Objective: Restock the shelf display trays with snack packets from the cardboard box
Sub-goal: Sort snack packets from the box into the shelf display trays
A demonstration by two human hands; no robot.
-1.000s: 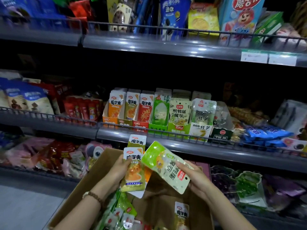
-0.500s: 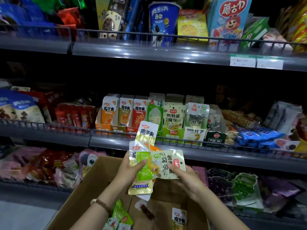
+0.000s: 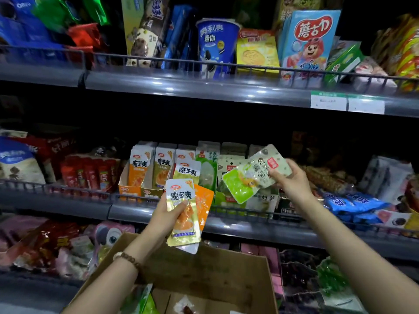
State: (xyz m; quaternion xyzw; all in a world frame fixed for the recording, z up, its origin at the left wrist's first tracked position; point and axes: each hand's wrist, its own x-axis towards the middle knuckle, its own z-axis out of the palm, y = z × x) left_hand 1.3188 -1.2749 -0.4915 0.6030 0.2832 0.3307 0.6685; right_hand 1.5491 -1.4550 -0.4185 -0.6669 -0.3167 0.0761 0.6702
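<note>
My left hand (image 3: 166, 217) grips a fanned stack of yellow and orange snack packets (image 3: 182, 211) above the open cardboard box (image 3: 204, 275). My right hand (image 3: 291, 182) holds a green and white packet (image 3: 251, 175) by its right end, raised in front of the row of display trays (image 3: 145, 191) on the middle shelf. The trays hold upright packets in orange, yellow, red, green and white. A few loose packets (image 3: 140, 302) lie in the bottom of the box.
A grey wire rail (image 3: 260, 215) runs along the middle shelf's front edge. Blue packets (image 3: 353, 202) lie right of the trays and red packs (image 3: 90, 173) to their left. The upper shelf (image 3: 204, 87) carries boxes and a blue cup. Bagged goods fill the bottom shelf.
My right hand has lifted the green and white packet up and to the right, away from the left hand's stack, toward the trays. The left hand has risen a little.
</note>
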